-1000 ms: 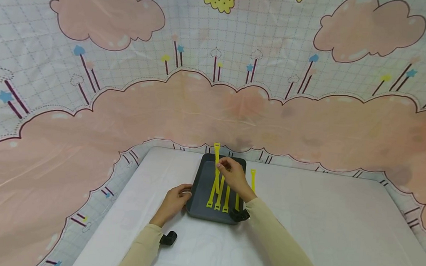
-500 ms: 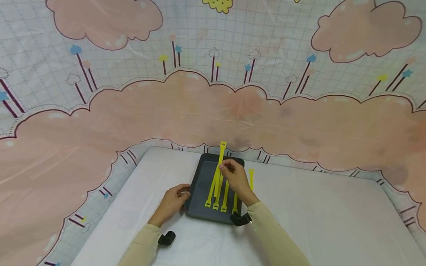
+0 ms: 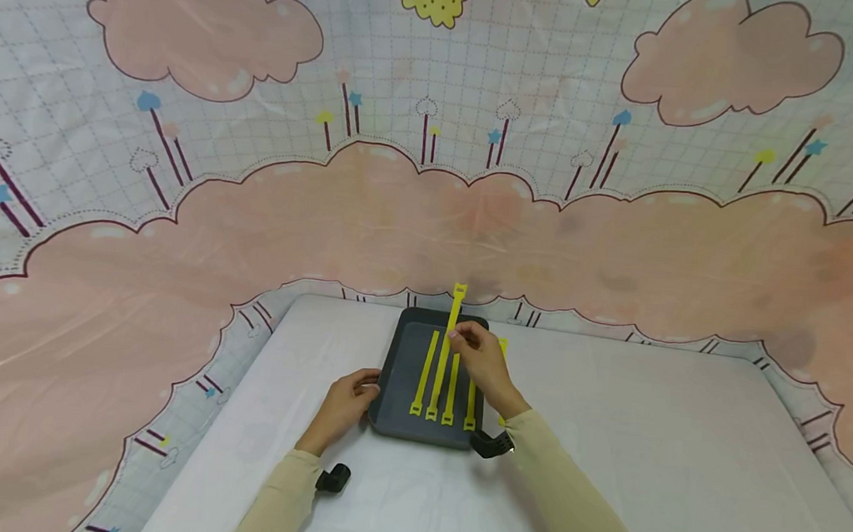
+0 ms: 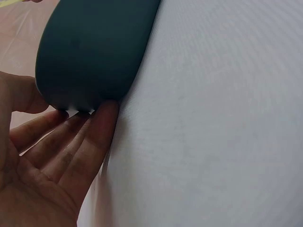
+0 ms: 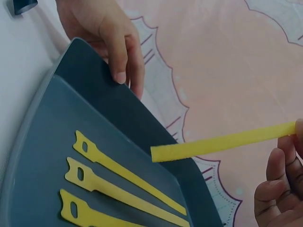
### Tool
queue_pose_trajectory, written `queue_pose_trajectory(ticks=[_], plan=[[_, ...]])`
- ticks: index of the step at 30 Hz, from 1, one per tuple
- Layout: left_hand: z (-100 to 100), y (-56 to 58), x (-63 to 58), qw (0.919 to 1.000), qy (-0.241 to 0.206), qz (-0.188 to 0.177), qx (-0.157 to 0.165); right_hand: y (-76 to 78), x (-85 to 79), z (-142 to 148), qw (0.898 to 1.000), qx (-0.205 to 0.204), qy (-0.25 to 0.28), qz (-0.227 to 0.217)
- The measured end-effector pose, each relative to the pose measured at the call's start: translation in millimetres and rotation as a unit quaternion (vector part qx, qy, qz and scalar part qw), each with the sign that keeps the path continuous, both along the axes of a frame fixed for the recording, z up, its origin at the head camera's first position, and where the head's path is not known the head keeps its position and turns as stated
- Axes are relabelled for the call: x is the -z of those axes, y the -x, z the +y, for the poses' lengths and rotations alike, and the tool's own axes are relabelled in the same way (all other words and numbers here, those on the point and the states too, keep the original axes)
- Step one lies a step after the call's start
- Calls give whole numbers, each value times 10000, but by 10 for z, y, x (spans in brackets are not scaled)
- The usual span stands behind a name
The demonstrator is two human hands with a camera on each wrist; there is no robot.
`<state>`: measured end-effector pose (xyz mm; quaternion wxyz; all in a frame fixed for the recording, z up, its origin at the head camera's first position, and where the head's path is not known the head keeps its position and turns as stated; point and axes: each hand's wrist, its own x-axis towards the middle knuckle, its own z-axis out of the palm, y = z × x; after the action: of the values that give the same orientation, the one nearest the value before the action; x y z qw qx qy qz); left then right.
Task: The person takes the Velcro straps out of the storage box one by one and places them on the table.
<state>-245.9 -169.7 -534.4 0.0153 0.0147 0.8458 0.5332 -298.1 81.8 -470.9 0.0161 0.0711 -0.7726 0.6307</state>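
A dark grey tray [image 3: 402,368] holds several yellow hook-and-loop cable ties [image 3: 425,374], laid side by side lengthwise with their slotted heads toward me. Above its far part, my right hand [image 3: 485,362] pinches another yellow cable tie [image 3: 457,306] between thumb and fingers, slotted end up. The plain lower end of that held tie hangs over the tray in the right wrist view. My left hand [image 3: 344,401] rests at the tray's left side; its fairly straight fingers [image 4: 102,123] touch the outer wall, thumb near the rim.
One more yellow cable tie [image 3: 504,347] lies on the white table [image 3: 645,450] right of the tray, partly hidden by my right hand and wrist. A patterned curtain [image 3: 474,228] stands behind the table's far edge.
My right hand has moved right with the held cable tie, away from the leftmost tie in the tray, which now shows uncrossed. My left hand stays at the tray's side.
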Motion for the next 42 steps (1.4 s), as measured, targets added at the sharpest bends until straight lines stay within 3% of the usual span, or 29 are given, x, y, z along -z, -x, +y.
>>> queue_pose_trajectory(ticks=[33, 42], plan=[[9, -21, -17, 10000, 9, -41, -32, -112, -52, 529, 9985, 282, 271, -388], [-1, -27, -12, 10000, -7, -13, -1, -140, -7, 651, 9983, 299, 5, -510]])
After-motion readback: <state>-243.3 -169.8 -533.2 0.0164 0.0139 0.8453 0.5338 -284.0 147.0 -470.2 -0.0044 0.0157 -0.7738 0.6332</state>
